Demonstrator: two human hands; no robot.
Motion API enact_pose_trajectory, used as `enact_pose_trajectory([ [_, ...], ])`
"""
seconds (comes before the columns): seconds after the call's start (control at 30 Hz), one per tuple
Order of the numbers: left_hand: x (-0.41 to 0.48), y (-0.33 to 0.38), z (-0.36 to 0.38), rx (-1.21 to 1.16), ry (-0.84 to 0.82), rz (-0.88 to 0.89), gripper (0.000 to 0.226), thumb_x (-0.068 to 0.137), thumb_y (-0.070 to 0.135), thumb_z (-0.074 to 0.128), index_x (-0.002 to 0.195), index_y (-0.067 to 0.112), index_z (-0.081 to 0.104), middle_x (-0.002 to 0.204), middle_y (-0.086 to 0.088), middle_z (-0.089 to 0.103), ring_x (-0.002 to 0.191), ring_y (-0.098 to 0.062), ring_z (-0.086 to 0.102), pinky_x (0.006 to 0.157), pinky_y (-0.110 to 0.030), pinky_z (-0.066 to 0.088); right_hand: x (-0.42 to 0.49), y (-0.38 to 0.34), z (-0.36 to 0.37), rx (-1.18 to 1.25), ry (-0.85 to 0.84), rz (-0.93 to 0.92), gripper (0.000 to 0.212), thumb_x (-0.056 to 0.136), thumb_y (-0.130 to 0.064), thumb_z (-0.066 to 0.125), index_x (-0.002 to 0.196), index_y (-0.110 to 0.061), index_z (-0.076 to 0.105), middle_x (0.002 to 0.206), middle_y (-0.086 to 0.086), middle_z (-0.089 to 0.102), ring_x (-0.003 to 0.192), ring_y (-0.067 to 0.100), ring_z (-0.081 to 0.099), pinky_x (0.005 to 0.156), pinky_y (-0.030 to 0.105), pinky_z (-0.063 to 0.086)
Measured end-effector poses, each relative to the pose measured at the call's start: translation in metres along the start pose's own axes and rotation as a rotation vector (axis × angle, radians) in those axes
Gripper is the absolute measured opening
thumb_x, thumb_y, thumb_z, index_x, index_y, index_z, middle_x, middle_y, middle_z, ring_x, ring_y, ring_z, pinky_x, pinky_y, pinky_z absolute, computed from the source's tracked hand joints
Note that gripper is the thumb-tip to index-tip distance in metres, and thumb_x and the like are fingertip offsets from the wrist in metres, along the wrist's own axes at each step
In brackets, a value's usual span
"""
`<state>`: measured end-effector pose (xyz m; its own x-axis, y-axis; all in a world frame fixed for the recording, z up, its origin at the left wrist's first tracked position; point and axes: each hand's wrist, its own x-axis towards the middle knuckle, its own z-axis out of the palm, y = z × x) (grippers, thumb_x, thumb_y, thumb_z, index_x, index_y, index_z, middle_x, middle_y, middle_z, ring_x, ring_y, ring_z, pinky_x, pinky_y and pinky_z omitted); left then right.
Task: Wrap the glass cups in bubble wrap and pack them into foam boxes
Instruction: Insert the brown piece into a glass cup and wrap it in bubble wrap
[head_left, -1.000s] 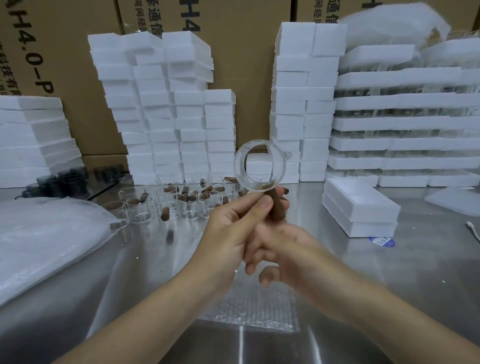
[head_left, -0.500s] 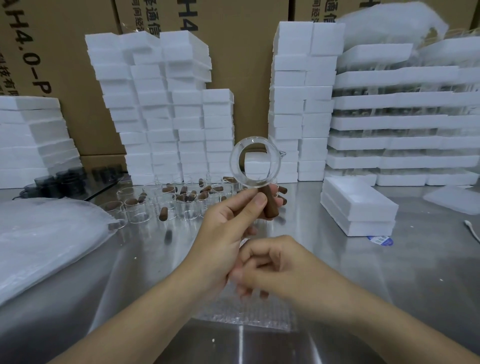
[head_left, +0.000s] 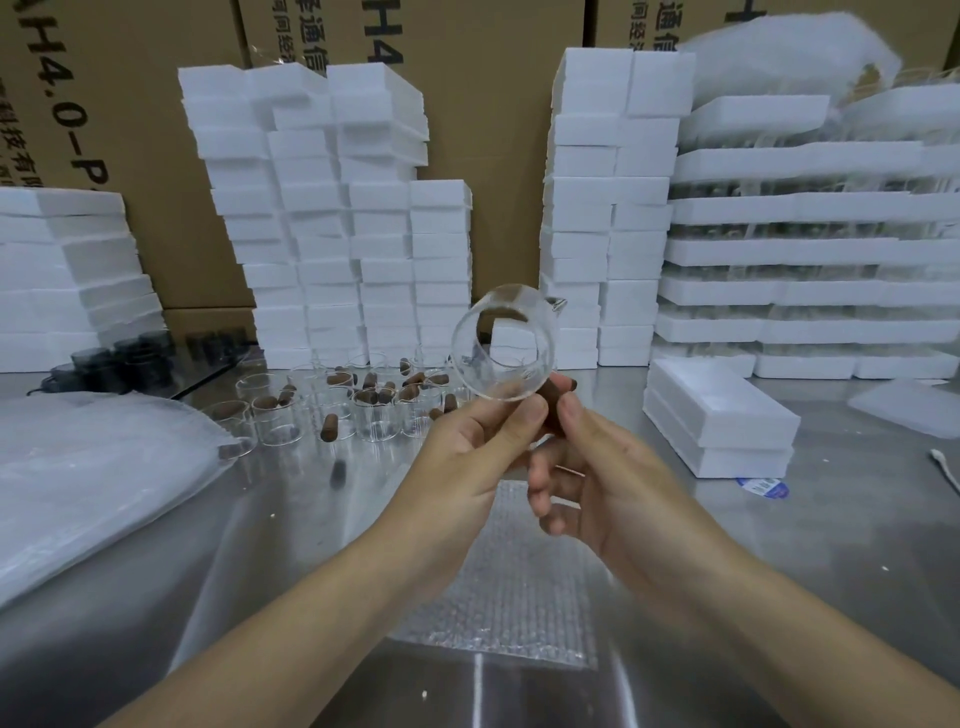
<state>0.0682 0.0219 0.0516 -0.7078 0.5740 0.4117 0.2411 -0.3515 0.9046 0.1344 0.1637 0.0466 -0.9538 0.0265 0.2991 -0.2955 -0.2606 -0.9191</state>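
Glass cup (head_left: 503, 345): clear, held in the air above the middle of the tabletop (head_left: 810, 545) and tipped on its side, so that its open mouth faces me. A small spout shows at its upper right rim. Its brown handle (head_left: 551, 415) runs down from the lower wall between my hands.

Left hand (head_left: 462, 457): thumb and forefinger pinch the cup at its lower wall, just where the handle joins. Right hand (head_left: 602, 488): thumb pressed on the handle from the right with the forefinger behind it. The remaining fingers are curled below. The two hands are close together at the handle.

Bubble wrap (head_left: 511, 587): one sheet lies flat on the tabletop directly under my hands, toward the near edge.

Foam boxes (head_left: 719, 428): two shallow ones stacked toward the right edge, with a blue label (head_left: 762, 488) just beside them on the near side.

Spare cups (head_left: 322, 410): a cluster of clear cups with brown handles stands left of centre toward the back edge. Dark cups (head_left: 122, 358) stand at the back left corner. A clear plastic bag (head_left: 88, 478) covers the left edge. Tall foam stacks (head_left: 337, 234) line the back edge, with cardboard cartons (head_left: 493, 104) behind them.
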Motion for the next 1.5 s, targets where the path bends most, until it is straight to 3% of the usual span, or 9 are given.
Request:
enact_pose_trajectory([
  [0.13,0.005,-0.004,-0.009,0.067,0.017,-0.023,0.052,0.091,0.032,0.079,0.14,0.02,0.068,0.114,-0.005,0.077,0.114,-0.023,0.071,0.111,-0.054,0.052,0.001,-0.006,-0.006,-0.116,0.148,-0.132,0.032,0.099,-0.051,0.063,0.1,-0.022,0.076,0.072,0.005,0.063,0.061,0.016,0.059,0.054,0.025,0.047],
  [0.27,0.009,0.003,-0.025,0.212,0.102,0.039,0.074,0.078,0.03,0.094,0.139,0.053,0.06,0.129,0.017,0.073,0.121,-0.007,0.07,0.095,-0.032,0.058,0.004,-0.012,-0.019,-0.3,0.301,-0.211,0.028,0.104,-0.043,0.056,0.093,-0.021,0.07,0.069,0.004,0.064,0.057,0.015,0.059,0.052,0.023,0.046],
  [0.53,0.012,0.004,-0.04,0.675,0.188,0.303,0.071,0.085,0.035,0.088,0.146,0.053,0.055,0.132,0.025,0.064,0.121,-0.004,0.065,0.088,-0.027,0.06,0.006,-0.016,-0.033,-0.564,0.289,-0.316,0.022,0.104,-0.044,0.054,0.089,-0.034,0.066,0.074,0.002,0.069,0.061,0.015,0.063,0.055,0.021,0.047],
  [0.73,0.013,0.004,-0.042,0.681,0.182,0.329,0.063,0.084,0.04,0.089,0.138,0.049,0.06,0.131,0.023,0.067,0.12,-0.008,0.067,0.088,-0.033,0.059,0.007,-0.017,-0.036,-0.541,0.31,-0.331,0.026,0.095,-0.054,0.062,0.099,-0.03,0.068,0.081,-0.001,0.072,0.067,0.014,0.066,0.056,0.023,0.049],
  [0.93,0.016,-0.001,-0.039,0.533,0.128,0.315,0.061,0.083,0.035,0.092,0.135,0.046,0.062,0.129,0.014,0.071,0.117,-0.015,0.07,0.077,-0.025,0.059,0.008,-0.013,-0.037,-0.609,0.184,-0.292,0.074,0.072,-0.074,0.08,0.138,-0.056,0.052,0.131,-0.018,0.065,0.11,0.015,0.072,0.083,0.043,0.06],
  [1.07,0.017,-0.004,-0.036,0.427,0.095,0.257,0.062,0.078,0.039,0.09,0.133,0.045,0.063,0.126,0.013,0.074,0.112,-0.014,0.073,0.073,-0.031,0.061,0.006,-0.017,-0.037,-0.668,0.115,-0.347,0.07,0.075,-0.062,0.086,0.138,-0.055,0.054,0.136,-0.02,0.064,0.121,0.008,0.066,0.08,0.029,0.063],
  [1.27,0.015,-0.007,-0.034,0.489,0.061,0.199,0.066,0.082,0.038,0.091,0.138,0.051,0.059,0.131,0.017,0.073,0.117,-0.011,0.071,0.091,-0.051,0.063,0.008,-0.015,-0.041,-0.7,0.156,-0.383,0.056,0.079,-0.042,0.09,0.128,-0.045,0.065,0.129,-0.016,0.07,0.111,0.014,0.071,0.08,0.034,0.063],
  [1.4,0.011,-0.009,-0.037,0.879,0.093,0.364,0.082,0.087,0.041,0.088,0.153,0.057,0.042,0.139,0.03,0.058,0.129,-0.005,0.059,0.094,-0.027,0.057,0.009,-0.011,-0.047,-0.836,0.197,-0.367,0.06,0.081,-0.033,0.091,0.132,-0.046,0.063,0.127,-0.02,0.067,0.097,0.014,0.073,0.078,0.033,0.062],
  [1.5,0.009,-0.007,-0.038,1.052,0.07,0.501,0.077,0.09,0.044,0.084,0.155,0.051,0.044,0.147,0.03,0.053,0.139,-0.004,0.05,0.111,-0.025,0.043,0.008,-0.009,-0.048,-0.903,0.199,-0.391,0.064,0.081,-0.033,0.09,0.136,-0.048,0.06,0.125,-0.024,0.067,0.099,0.011,0.071,0.079,0.03,0.062],
])
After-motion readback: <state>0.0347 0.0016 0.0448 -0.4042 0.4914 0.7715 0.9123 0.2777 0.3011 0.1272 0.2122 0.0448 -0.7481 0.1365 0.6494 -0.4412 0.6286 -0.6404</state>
